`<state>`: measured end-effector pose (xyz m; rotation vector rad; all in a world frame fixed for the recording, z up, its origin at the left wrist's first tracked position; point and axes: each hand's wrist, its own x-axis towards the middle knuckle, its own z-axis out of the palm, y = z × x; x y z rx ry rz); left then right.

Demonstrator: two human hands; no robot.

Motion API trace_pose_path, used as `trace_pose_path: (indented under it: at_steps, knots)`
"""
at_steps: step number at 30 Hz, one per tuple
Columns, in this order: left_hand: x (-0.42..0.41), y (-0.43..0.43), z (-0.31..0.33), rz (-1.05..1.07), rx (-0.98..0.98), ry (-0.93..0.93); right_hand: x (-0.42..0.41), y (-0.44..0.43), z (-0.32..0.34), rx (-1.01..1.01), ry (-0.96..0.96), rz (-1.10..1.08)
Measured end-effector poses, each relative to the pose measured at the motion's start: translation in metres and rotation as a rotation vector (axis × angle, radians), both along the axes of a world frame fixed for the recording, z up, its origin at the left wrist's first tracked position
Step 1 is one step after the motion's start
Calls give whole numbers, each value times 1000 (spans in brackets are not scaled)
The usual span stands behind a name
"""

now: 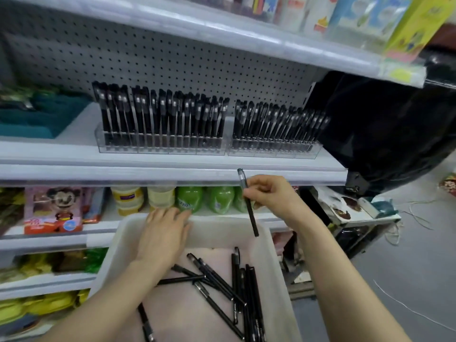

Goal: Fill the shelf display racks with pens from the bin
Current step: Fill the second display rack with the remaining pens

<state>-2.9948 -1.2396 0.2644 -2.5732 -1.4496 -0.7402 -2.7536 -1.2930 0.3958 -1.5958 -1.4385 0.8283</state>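
Held one black pen in the right hand, pinched near the top between the thumb and the curled fingertips. Stood almost straight up, cap end high, other end pointing down and a little to the right. Hung over the far side of the white bin, touching nothing but the fingers. Sat just under the front edge of the shelf, with the cap tip in front of that edge.

Had two clear racks up on that shelf, higher than the pen and farther back. Showed the right rack nearly straight above the pen, and the left rack up and off to the left. Looked packed with upright black pens in both, so hard to tell where a free slot was. Probably called for lifting the pen up and forward, since already standing much the same way as the slots. Made the right hand the nearer one to both racks.

Had the right wrist bent up, with the arm reaching in from the lower right. Laid the left hand flat on the far rim of the bin, fingers straight, holding nothing. Showed more loose pens lying every which way on the bin floor, below both arms.
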Motion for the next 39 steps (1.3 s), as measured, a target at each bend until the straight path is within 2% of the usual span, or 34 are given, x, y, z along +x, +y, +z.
trace_pose_path:
  at_steps: [3, 11, 16, 23, 29, 39]
  knots:
    - [9, 11, 23, -73, 61, 86, 21, 22, 24, 97, -12, -78]
    - [73, 63, 116, -164, 215, 6, 46, 94, 54, 403, -95, -332]
    - [106, 98, 122, -101, 225, 64, 46, 127, 59, 516, -106, -407]
    - [118, 117, 102, -69, 300, 72, 45, 156, 53, 525, -213, -383]
    - [118, 118, 98, -71, 323, 52, 41, 157, 24, 424, -415, -320]
    - [113, 112, 101, -97, 253, 35, 34, 152, 19, 407, -389, -367]
